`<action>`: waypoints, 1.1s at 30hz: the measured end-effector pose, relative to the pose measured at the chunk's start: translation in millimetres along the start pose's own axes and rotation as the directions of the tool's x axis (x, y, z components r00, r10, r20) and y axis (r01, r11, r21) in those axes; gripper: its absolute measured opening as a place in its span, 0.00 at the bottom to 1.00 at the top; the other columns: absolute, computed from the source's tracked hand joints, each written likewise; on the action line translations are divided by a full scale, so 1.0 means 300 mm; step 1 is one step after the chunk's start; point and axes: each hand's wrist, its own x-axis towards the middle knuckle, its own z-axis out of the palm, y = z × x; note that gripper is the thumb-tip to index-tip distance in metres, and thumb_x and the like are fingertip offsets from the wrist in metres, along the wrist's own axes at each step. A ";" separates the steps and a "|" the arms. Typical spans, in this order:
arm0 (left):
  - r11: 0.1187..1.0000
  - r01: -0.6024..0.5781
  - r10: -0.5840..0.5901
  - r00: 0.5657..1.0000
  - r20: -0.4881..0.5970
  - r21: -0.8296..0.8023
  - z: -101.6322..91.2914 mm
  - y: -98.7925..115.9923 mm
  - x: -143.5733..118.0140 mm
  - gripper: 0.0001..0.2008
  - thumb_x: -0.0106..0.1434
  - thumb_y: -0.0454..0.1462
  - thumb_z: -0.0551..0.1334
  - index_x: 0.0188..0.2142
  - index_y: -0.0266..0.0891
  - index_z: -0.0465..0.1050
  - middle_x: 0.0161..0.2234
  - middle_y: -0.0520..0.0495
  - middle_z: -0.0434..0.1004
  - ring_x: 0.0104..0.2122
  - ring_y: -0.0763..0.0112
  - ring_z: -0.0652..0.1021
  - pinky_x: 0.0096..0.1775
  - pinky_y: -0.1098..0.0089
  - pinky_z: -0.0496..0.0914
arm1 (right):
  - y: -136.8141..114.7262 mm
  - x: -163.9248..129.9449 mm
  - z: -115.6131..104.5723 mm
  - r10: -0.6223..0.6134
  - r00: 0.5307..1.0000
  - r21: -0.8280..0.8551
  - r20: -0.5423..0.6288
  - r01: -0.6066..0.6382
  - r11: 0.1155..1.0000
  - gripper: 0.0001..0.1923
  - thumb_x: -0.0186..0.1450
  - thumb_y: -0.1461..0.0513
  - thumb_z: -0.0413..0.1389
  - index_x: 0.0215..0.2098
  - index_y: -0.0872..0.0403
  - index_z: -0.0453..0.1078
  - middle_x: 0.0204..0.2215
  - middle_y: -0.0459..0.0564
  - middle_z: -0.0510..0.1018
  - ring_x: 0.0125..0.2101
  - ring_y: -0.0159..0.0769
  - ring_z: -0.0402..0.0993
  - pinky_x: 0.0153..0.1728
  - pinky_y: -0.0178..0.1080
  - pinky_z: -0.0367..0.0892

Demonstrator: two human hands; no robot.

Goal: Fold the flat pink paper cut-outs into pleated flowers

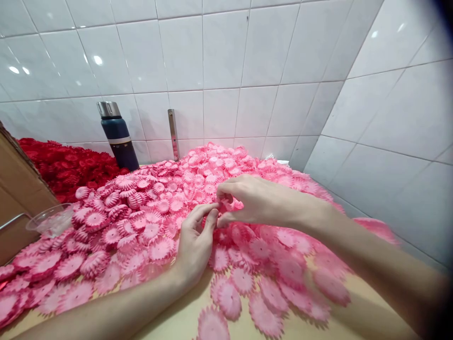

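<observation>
Two bare hands meet over a heap of pink petal discs (159, 212) covering the desk (184, 321) up to the tiled wall. The right hand (255, 200) pinches one small pink disc (226, 204) between curled fingers. The left hand (194, 241), loosely half open, touches that same piece with thumb and forefinger. A dark flask (118, 137) stands at the back edge beside a red pile (67, 167).

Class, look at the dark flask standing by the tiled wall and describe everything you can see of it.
The flask is a tall, dark navy cylinder with a silvery, metallic-looking cap and a pale band round its middle. It stands upright, slightly leaning in the picture, close to the white tiled wall. Its base is hidden behind the heap of red flower pieces and pink flower pieces. No hand touches it.
</observation>
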 end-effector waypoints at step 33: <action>0.998 -0.006 0.005 1.000 -0.013 -0.057 0.007 0.008 -0.003 0.16 0.61 0.38 0.64 0.50 0.46 0.68 0.38 0.50 0.75 0.38 0.70 0.77 0.40 0.71 0.73 | 0.071 0.011 0.015 0.086 0.992 0.358 0.088 -0.112 0.927 0.04 0.60 0.67 0.55 0.31 0.56 0.72 0.27 0.48 0.78 0.28 0.32 0.73 0.28 0.34 0.67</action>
